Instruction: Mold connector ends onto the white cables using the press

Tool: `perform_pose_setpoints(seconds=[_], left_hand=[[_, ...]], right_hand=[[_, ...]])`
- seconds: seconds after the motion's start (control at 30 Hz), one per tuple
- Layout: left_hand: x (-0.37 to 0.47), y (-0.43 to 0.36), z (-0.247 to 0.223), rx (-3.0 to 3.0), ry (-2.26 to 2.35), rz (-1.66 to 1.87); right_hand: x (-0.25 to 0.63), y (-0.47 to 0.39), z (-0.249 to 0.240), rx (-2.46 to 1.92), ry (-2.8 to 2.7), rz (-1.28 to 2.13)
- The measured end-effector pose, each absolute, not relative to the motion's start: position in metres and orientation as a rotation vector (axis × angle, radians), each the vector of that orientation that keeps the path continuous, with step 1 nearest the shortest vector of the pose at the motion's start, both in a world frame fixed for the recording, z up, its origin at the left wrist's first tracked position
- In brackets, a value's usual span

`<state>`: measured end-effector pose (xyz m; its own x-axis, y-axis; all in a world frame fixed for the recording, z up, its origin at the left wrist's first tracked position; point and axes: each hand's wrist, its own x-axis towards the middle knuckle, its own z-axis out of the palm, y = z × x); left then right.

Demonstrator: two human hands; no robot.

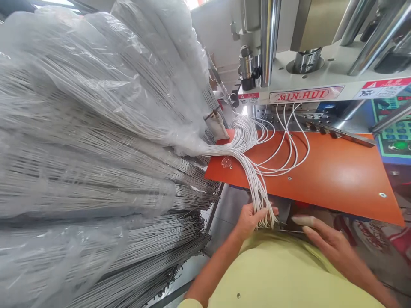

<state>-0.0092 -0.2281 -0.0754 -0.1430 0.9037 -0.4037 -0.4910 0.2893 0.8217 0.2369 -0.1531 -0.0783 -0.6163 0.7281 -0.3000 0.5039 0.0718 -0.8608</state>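
Note:
A bundle of thin white cables (253, 179) hangs over the near edge of the orange board (337, 171), close to my body. My left hand (252, 219) is closed around its lower end, with the cable tips sticking out below the fingers. To the right of the tips is my right hand (321, 233), its thumb and fingers apart and nothing visible between them. A coil of the same cables (245, 132) lies at the board's back left. Several cables loop across the board and run up under the machine (308, 95).
Large plastic-wrapped bundles of grey cables (96, 128) fill the left side. Metal rods and a press head stand above the board. A green control panel (393, 128) is at the right, and a metal bar (346, 134) lies along the board's back edge.

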Motion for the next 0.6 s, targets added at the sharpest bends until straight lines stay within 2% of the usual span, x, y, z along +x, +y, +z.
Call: perform_pose_setpoints(seconds=[0.07, 0.17, 0.37, 0.5, 0.6], left_hand=[[-0.005, -0.220, -0.071, 0.458, 1.163, 1.291], [-0.001, -0.210, -0.069, 0.417, 1.187, 1.355], [0.011, -0.202, -0.067, 0.397, 1.142, 1.439], [0.015, -0.198, -0.071, 0.427, 1.285, 1.427], [0.014, -0.196, -0.075, 0.479, 1.378, 1.390]], right_hand=[[0.192, -0.150, -0.061, -1.029, -2.158, 1.654], [0.158, -0.144, -0.057, -0.978, -2.036, 1.755], [0.167, -0.134, -0.059, -0.952, -1.659, 1.927], [0.169, -0.128, -0.052, -0.895, -1.472, 2.127], [0.165, -0.126, -0.058, -0.939, -1.600, 1.989]])
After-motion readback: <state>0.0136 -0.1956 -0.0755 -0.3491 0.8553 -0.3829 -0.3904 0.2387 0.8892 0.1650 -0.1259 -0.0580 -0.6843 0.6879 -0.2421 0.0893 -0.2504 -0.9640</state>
